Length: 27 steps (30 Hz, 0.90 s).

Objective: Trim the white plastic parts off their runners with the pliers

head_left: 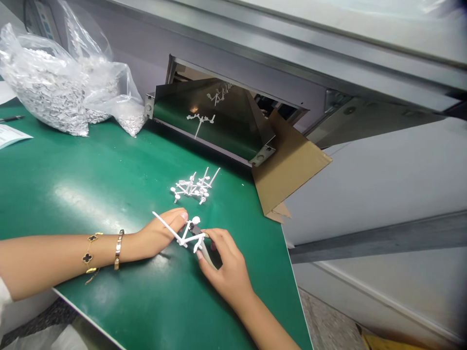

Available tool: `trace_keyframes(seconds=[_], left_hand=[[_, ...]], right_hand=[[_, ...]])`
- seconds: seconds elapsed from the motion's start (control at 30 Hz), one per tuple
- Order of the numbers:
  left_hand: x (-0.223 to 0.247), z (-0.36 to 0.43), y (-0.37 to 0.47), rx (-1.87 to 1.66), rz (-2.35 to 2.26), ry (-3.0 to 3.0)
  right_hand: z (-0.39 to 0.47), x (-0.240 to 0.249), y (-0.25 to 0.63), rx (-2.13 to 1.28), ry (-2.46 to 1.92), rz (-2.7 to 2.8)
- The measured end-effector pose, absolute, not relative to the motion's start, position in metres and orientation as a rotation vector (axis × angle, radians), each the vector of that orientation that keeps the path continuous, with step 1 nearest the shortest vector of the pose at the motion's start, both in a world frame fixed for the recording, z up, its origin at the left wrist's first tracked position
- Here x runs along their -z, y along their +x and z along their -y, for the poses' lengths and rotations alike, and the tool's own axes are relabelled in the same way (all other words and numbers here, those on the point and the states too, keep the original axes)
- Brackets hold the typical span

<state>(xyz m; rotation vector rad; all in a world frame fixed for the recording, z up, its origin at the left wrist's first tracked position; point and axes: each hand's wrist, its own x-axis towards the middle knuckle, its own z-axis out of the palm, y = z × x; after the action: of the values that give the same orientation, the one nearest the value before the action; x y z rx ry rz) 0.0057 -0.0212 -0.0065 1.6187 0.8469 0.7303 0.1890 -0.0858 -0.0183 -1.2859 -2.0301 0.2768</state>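
Note:
My left hand [158,236] is closed around a branched white plastic sprue [172,229], which has a long stem and round ends. In my right hand [230,272] is a small pair of nippers with pale handles [207,255] and a dark head [196,228]. The nippers' head lies among the sprue's branches, close to my left fingertips. Whether the jaws touch the plastic cannot be made out. Just beyond my hands, a small heap of similar white sprues [191,188] rests on the green tabletop [120,180].
A metal chute [219,131] holds more white sprues [200,120]. Beside it leans a cardboard flap [292,160]. Clear bags [47,87] full of small white pieces stand at the back left, near a pen [10,118] and paper [12,136]. A metal shelf edge [292,63] hangs overhead.

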Motion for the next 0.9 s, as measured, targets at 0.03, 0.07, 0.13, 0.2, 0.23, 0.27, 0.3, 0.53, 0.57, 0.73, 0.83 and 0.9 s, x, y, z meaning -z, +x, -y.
trace_keyframes(seconds=[0.03,0.07,0.13,0.2,0.23,0.27,0.3,0.53,0.57,0.73,0.83,0.9], left_hand=[[0.008,0.021,0.006,-0.732,-0.848,1.599],[0.010,0.021,0.006,-0.723,-0.849,1.571],[0.015,0.020,0.006,-0.669,-0.857,1.468],[0.019,0.019,0.007,-0.566,-0.836,1.310],[0.020,0.019,0.008,-0.522,-0.808,1.221],[0.020,0.019,0.008,-0.490,-0.773,1.131],[0.018,0.019,0.009,-0.472,-0.734,1.044],[0.006,0.017,0.008,-0.351,-0.673,0.700],[0.007,0.017,0.007,-0.356,-0.683,0.709],[0.013,0.015,0.008,-0.463,-0.717,0.796],[0.012,0.017,0.012,-0.537,-0.727,0.801],[0.010,0.019,0.013,-0.595,-0.722,0.779]], right_hand=[[0.086,0.018,0.190,-0.267,-1.288,2.036],[0.086,0.018,0.190,-0.258,-1.291,2.042],[0.086,0.017,0.192,-0.253,-1.300,2.059],[0.086,0.016,0.193,-0.250,-1.312,2.075],[0.086,0.016,0.194,-0.243,-1.316,2.079],[0.086,0.015,0.194,-0.234,-1.317,2.085],[0.086,0.015,0.195,-0.224,-1.316,2.091],[0.083,0.024,0.195,-0.226,-1.441,2.014],[0.082,0.025,0.196,-0.220,-1.479,1.971],[0.084,0.017,0.202,-0.454,-1.388,1.753],[0.089,0.010,0.201,-0.815,-1.142,1.711],[0.090,0.007,0.198,-0.979,-1.057,1.754]])
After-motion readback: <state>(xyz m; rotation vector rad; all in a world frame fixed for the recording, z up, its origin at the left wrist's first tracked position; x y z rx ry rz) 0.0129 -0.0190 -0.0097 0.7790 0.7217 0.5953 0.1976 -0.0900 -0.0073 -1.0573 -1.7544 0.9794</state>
